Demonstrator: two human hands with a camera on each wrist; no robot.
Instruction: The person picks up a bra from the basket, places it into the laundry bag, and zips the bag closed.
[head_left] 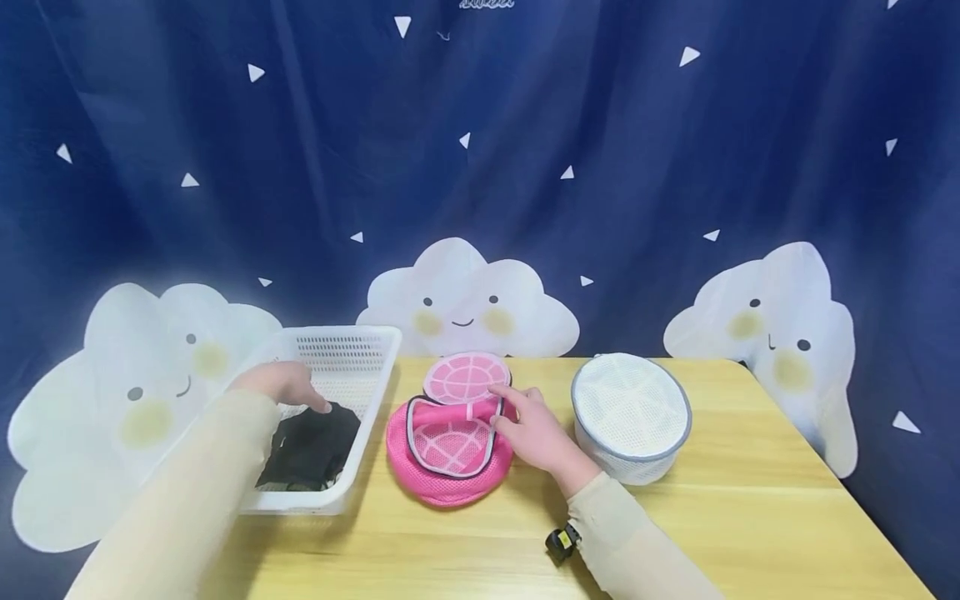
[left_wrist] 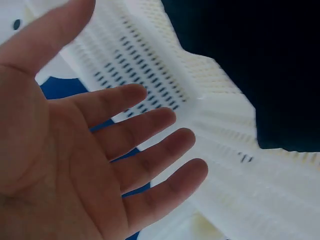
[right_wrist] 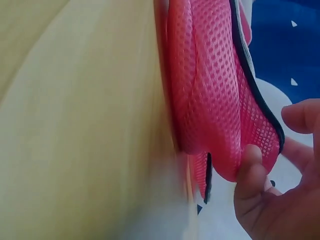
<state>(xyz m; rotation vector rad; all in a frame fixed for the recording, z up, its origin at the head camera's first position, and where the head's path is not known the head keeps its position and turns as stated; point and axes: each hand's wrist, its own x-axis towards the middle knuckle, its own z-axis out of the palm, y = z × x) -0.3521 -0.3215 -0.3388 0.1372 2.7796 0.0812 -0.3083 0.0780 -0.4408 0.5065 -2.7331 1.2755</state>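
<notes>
My left hand [head_left: 283, 383] reaches over the white plastic basket [head_left: 390, 367] with its fingers spread and nothing in them, as the left wrist view shows. Right by it lies a folded black cloth [head_left: 318, 446] inside the basket. Toward the middle of the table sits a pink mesh laundry bag [head_left: 442, 487], its round lid [head_left: 468, 375] flipped back behind it. The bag's dark-edged rim curves around the opening. My right hand [head_left: 536, 429] pinches this rim at its right side; the thumb presses the pink mesh [right_wrist: 255, 120] in the right wrist view.
To the right of the pink bag stands a round white mesh laundry bag [head_left: 632, 408] with a grey rim. A wooden table [head_left: 757, 500] carries everything. Behind it hangs a dark blue curtain [head_left: 480, 192] printed with clouds and white triangles.
</notes>
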